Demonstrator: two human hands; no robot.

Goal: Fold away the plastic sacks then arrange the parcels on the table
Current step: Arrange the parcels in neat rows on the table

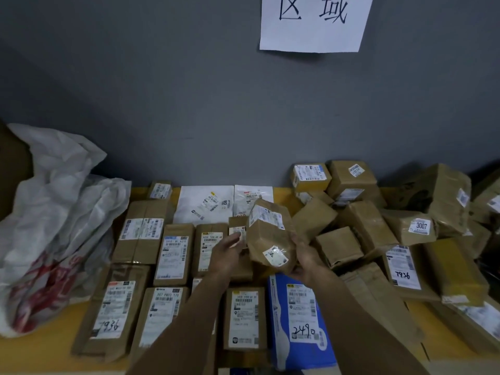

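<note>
Both hands (270, 255) hold, seemingly, brown parcel (270, 239).

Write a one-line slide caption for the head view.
Both hands, left hand and right hand, lift a brown parcel above rows of labelled parcels on a yellow table.

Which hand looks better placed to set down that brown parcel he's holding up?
Probably the right hand: it cups the brown parcel from beneath and the side, carrying it. The left hand only reaches toward its left edge, fingers extended, over the neat rows, so it seems suited to steadying.
</note>
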